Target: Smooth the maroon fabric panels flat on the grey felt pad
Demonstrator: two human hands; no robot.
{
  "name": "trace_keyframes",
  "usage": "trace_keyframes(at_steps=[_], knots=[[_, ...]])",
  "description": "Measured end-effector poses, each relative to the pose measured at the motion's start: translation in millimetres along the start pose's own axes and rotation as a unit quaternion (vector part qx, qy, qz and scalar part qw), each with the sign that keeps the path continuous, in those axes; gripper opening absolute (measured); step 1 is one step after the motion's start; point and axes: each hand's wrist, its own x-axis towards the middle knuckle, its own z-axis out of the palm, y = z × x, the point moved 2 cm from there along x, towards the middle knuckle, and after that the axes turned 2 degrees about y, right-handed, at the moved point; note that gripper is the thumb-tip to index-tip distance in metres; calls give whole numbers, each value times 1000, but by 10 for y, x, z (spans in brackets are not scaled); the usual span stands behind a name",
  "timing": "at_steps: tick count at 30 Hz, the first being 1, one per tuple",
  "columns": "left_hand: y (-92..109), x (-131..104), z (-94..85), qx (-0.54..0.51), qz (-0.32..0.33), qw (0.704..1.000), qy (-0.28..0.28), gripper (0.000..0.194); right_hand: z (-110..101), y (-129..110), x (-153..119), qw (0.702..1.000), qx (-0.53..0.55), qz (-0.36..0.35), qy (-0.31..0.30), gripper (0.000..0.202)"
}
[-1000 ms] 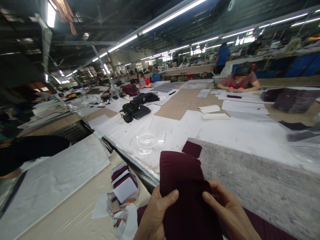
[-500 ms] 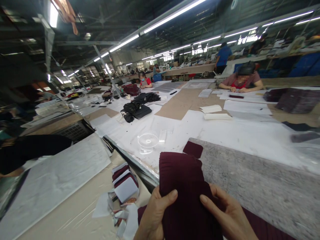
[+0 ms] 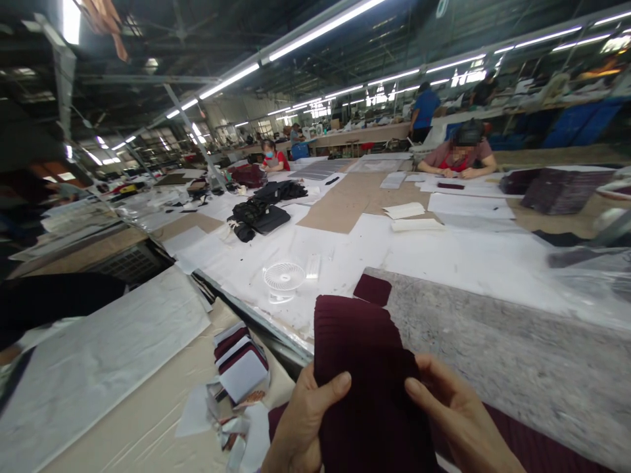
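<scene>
Maroon ribbed panel (image 3: 365, 368): held upright in front of the grey felt pad (image 3: 517, 355), at its near-left corner.
Left hand (image 3: 300, 427): closed on the panel's left edge, thumb across the front.
Right hand (image 3: 458, 420): pinching the right edge, thumb on the face, fingers behind.
Progress: panel lifted and gripped by both hands, not yet laid on the pad.
Small maroon piece (image 3: 373, 289): lying on the pad's far-left corner.
Stack of backed pieces (image 3: 241, 364): left of the pad.
Small white fan (image 3: 283, 279): beyond the pad's left corner.
Obstructions: none between hands and pad.
</scene>
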Motion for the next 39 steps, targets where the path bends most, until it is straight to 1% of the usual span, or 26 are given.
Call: trace_keyframes(at_steps=[3, 6, 8, 12, 15, 17, 18, 20, 22, 24, 26, 28, 30, 33, 36, 39], knots=[[0, -11, 4, -1, 3, 1000, 7, 53, 10, 53, -9, 999, -10, 23, 21, 30], [-4, -27, 19, -16, 11, 1000, 3, 56, 24, 63, -12, 998, -29, 7, 48, 34], [-4, -32, 23, -25, 14, 1000, -3, 57, 32, 59, -16, 998, -46, -2, 54, 35], [-6, -31, -1, -27, 14, 1000, 2, 52, -2, 73, -8, 996, -71, -23, 46, 31], [-15, -35, -20, -28, 10, 1000, 6, 49, -43, 105, 18, 996, -89, -26, 13, 28], [-23, -43, -21, -28, 7, 1000, 2, 46, -62, 102, 32, 995, -93, -40, 21, 25], [-28, -49, -17, -26, 2, 1000, -4, 44, -70, 88, 36, 993, -93, -54, 38, 29], [-39, -62, -4, -19, -10, 1000, -20, 38, -78, 49, 37, 989, -97, -78, 75, 43], [-49, -73, 8, -10, -21, 999, -34, 32, -77, 12, 34, 988, -103, -82, 86, 48], [-53, -78, 12, -5, -24, 999, -36, 30, -78, -8, 27, 990, -96, -69, 76, 45], [-54, -74, 5, -2, -19, 999, -31, 30, -79, -6, 18, 995, -71, -54, 47, 40], [-51, -60, -12, -2, -8, 1000, -19, 31, -78, 25, 12, 999, -42, -30, 14, 32], [-48, -41, -30, 1, 3, 1000, -14, 32, -75, 71, 11, 1000, -24, -10, 1, 25], [-46, -17, -37, 6, 6, 999, -33, 33, -65, 123, 15, 1000, -17, -7, 25, 25], [-42, -16, -19, 6, 8, 999, -52, 32, -42, 124, 12, 998, -10, -17, 54, 27], [-45, -30, -3, -4, 9, 999, -45, 31, -32, 103, 11, 997, -13, -28, 66, 28]])
